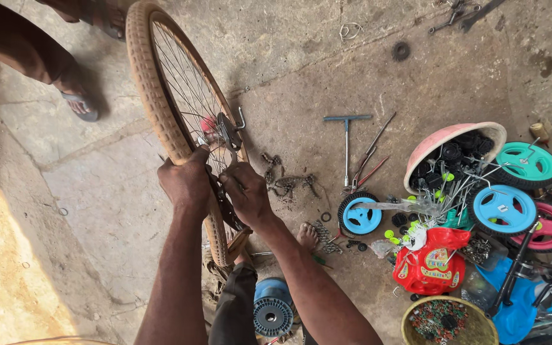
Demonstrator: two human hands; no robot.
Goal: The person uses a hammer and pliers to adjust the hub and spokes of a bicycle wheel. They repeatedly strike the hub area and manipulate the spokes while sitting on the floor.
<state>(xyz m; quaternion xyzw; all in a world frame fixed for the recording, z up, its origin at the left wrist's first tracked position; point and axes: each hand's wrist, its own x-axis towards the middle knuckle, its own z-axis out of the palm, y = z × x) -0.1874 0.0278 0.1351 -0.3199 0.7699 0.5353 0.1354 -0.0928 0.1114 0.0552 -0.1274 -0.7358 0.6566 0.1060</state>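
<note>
A bicycle wheel with a tan tyre (150,83) stands upright on the concrete floor in front of me, its thin spokes meeting at a hub (223,130) with a small bent lever. My left hand (185,180) grips the tyre and rim on the near side. My right hand (245,195) is closed around the rim or spokes just below the hub, fingers pinched; whether it holds a small tool is hidden. My bare foot (308,235) rests on the floor under my right forearm.
A T-handled wrench (347,140) and thin rods lie right of the wheel. Small plastic wheels (503,207), a tipped pink bowl (450,144) of parts, a red toy piece (431,260) and a bowl of small bits (440,321) crowd the right. Another person's sandalled foot (79,102) stands top left.
</note>
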